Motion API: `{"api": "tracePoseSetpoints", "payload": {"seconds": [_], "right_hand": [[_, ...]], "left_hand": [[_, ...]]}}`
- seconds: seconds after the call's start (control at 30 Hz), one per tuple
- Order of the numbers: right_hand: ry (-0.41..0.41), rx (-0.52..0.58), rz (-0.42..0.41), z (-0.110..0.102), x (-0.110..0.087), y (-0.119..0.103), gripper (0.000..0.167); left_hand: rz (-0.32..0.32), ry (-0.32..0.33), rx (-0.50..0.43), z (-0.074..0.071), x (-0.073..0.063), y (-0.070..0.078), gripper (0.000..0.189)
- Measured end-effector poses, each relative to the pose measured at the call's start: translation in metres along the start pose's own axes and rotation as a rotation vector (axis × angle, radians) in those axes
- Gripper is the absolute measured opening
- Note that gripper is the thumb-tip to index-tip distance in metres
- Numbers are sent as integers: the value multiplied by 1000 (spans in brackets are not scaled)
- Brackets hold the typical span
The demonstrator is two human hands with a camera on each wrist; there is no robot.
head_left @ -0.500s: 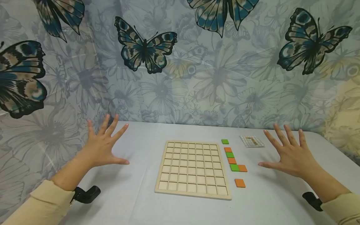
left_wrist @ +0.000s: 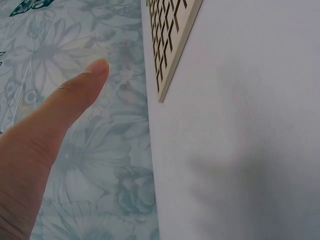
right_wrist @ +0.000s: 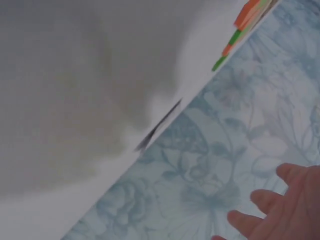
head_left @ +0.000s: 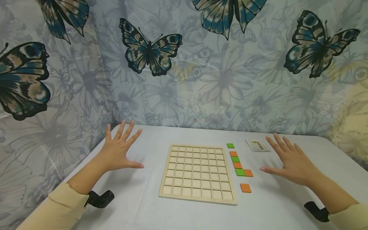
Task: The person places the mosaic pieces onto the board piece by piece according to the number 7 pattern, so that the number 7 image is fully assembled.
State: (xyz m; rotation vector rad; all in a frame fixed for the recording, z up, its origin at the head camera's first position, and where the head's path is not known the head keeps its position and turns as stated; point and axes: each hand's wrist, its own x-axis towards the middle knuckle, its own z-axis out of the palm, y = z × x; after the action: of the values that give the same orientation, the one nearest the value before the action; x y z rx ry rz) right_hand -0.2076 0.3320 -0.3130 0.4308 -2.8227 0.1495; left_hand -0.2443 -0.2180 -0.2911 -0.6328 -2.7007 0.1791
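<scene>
My left hand [head_left: 118, 153] hovers over the table to the left of a pale wooden grid board [head_left: 162, 179], fingers spread and holding nothing. On the other side, my right hand [head_left: 297, 164] is also spread above the cloth, right of the coloured tiles. Beside the board's right edge lie flat square tiles: an orange tile [head_left: 245, 188] nearest me, a touching group with a green tile [head_left: 240, 172], and a separate green tile [head_left: 230, 145] at the back. The board's square cells hold no tiles. In the left wrist view, the thumb [left_wrist: 75, 97] points toward the board's corner.
A small card with a printed grid [head_left: 257, 146] and a coloured pattern lies behind the tiles, near my right fingertips. White cloth covers the table [head_left: 138, 210]. A butterfly-and-flower patterned curtain [head_left: 184, 95] hangs right behind the table.
Both hands have moved inward toward the board, the left one to the right and the right one slightly to the left and down. The board, tiles and card stay in place.
</scene>
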Motion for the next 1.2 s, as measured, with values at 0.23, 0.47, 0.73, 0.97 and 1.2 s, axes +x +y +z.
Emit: {"api": "tracePoseSetpoints", "payload": {"seconds": [0.23,0.47,0.73,0.97,1.2], "right_hand": [[-117,271,53,-2,6,-18,85],[-266,448,155,1,3,-37,79],[-423,708,164,5,1,-48,58],[-492,893,107,16,-2,-50,54],[-483,958,107,27,-6,-46,49]], "left_hand": [[-3,-63,-118,10,11,20,119],[38,-123,-199,18,19,41,113],[105,-164,-333,26,28,56,110],[135,-241,-566,36,42,63,109],[138,-303,-787,54,47,69,107]]}}
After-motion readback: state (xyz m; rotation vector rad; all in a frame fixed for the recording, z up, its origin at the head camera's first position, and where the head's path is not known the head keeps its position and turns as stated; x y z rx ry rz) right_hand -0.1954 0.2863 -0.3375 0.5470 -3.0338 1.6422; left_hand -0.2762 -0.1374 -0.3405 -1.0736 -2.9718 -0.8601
